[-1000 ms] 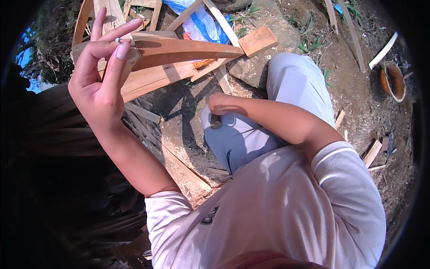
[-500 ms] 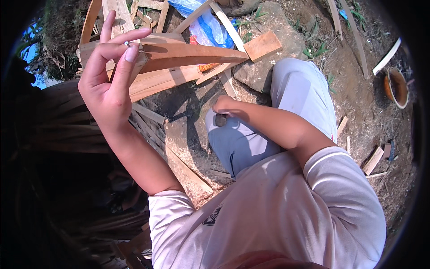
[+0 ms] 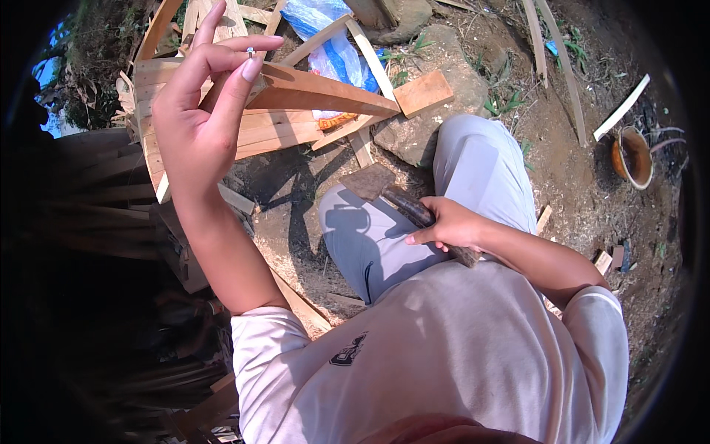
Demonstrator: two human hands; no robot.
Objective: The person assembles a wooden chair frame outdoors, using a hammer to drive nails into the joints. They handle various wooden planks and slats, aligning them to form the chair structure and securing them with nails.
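My left hand (image 3: 200, 129) is raised at the upper left, pinching a small shiny nail (image 3: 251, 52) between thumb and forefinger, with other fingers stretched out. Behind it and beneath the fingers lies a curved reddish-brown wooden piece (image 3: 318, 90) over pale planks (image 3: 275, 139) joined into a frame. Over my lap, my right hand (image 3: 452, 222) grips the dark handle of a hatchet (image 3: 409, 205). Its flat, broad metal blade (image 3: 368, 181) points up and left, above my knee. My palm hides part of the handle.
A wooden block (image 3: 424, 94) rests on a flat stone (image 3: 462, 66). Blue and white plastic sheeting (image 3: 329, 44) lies behind the frame. On the dirt at right are a round bowl-like container (image 3: 633, 158) and thin wood strips (image 3: 566, 70). Dark stacked wood fills the left side.
My right hand has drawn back toward my body, and the hatchet now shows in its grip. The left hand keeps pinching the nail. The view has shifted slightly.
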